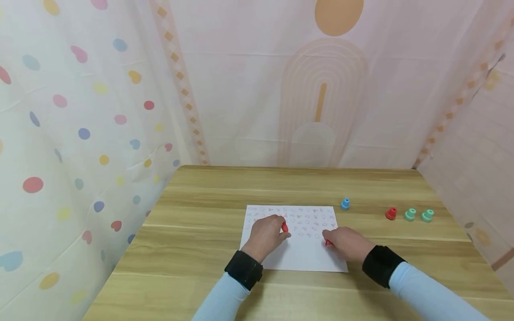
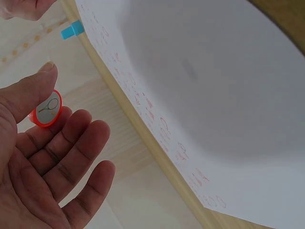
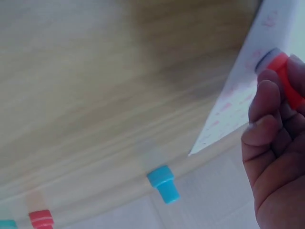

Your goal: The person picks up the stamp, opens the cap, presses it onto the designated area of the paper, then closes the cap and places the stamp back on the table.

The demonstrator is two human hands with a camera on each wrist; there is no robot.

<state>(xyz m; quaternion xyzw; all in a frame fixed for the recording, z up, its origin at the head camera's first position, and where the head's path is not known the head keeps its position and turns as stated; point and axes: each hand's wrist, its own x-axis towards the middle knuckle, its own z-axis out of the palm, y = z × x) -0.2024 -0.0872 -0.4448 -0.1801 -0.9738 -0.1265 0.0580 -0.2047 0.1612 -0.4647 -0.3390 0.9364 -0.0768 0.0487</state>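
Note:
A white sheet of paper (image 1: 297,256) lies on the table, its upper part covered with rows of small reddish stamped marks. Over its left half, my left hand (image 1: 263,236) pinches a red stamp cap (image 2: 49,109) between thumb and index finger. A tennis racket picture shows on the cap's white round face; the other fingers are loosely bent. My right hand (image 1: 348,243) is at the sheet's right edge, gripping a red stamp (image 3: 282,71) between thumb and fingers. The stamp's wide end with a dark grey face sticks out past the fingertips, close over the paper in the right wrist view.
A blue stamp (image 1: 345,204) stands just beyond the sheet's upper right corner. Farther right are a red stamp (image 1: 391,213) and two green stamps (image 1: 410,214), upright in a row. The wooden table (image 1: 192,232) meets patterned curtains (image 1: 241,89) at the back and sides.

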